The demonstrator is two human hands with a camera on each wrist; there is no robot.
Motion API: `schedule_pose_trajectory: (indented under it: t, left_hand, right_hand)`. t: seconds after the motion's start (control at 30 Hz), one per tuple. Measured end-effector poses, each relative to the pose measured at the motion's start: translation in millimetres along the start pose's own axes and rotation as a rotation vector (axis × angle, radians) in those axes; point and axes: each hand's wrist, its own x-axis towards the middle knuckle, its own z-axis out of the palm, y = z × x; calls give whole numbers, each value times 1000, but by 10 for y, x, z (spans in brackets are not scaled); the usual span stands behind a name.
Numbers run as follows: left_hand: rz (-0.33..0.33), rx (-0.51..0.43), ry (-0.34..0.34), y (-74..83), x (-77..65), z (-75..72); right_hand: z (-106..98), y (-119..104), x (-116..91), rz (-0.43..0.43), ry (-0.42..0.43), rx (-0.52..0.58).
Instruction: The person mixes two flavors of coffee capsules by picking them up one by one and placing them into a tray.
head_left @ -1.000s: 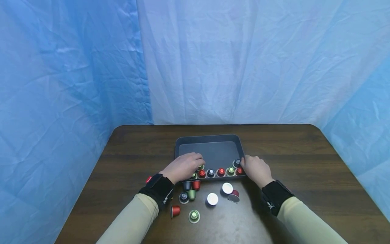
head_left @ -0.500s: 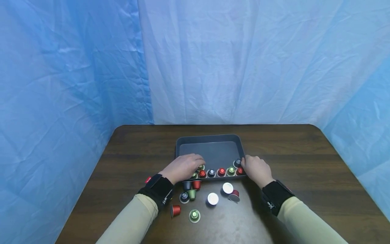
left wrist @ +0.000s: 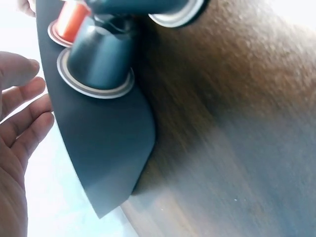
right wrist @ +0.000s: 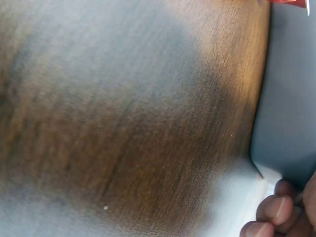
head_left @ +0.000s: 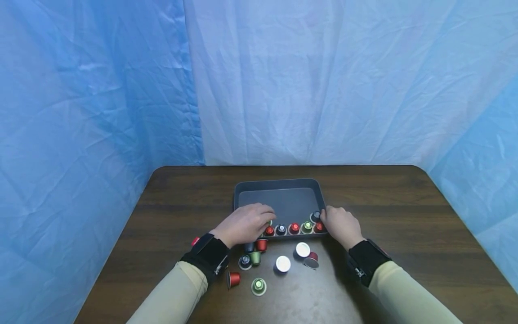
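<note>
A dark grey baking tray (head_left: 283, 198) holds several coffee capsules, most in a row along its front wall. My left hand (head_left: 244, 222) reaches over the front left of the tray, fingertips at a green coffee capsule (head_left: 270, 222) that is mostly hidden under them. In the left wrist view, the fingers (left wrist: 32, 111) bend at the tray's rim, and I cannot tell whether they pinch the capsule. My right hand (head_left: 341, 225) grips the tray's right side. In the right wrist view, its curled fingers (right wrist: 274, 210) are under the tray's corner (right wrist: 286, 123).
In front of the tray, navy (head_left: 244, 262), red (head_left: 261, 245) and green (head_left: 255, 258) capsules cluster by the left wrist. A red capsule (head_left: 233, 279) lies on its side. Two white-lidded capsules (head_left: 283, 264) and a maroon one (head_left: 311, 260) are further right. Blue sheets (head_left: 283, 81) hang behind the table.
My left hand has shifted slightly right, and the green capsule at its fingertips has moved with it. The right hand keeps its place on the tray.
</note>
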Motion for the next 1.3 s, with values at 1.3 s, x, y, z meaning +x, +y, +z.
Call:
schedule_pose_trajectory:
  t: [1.3]
  left_hand:
    - [286,-89,-10,454,-105,-8]
  right_hand:
    - [11,13,17,11,-10,4]
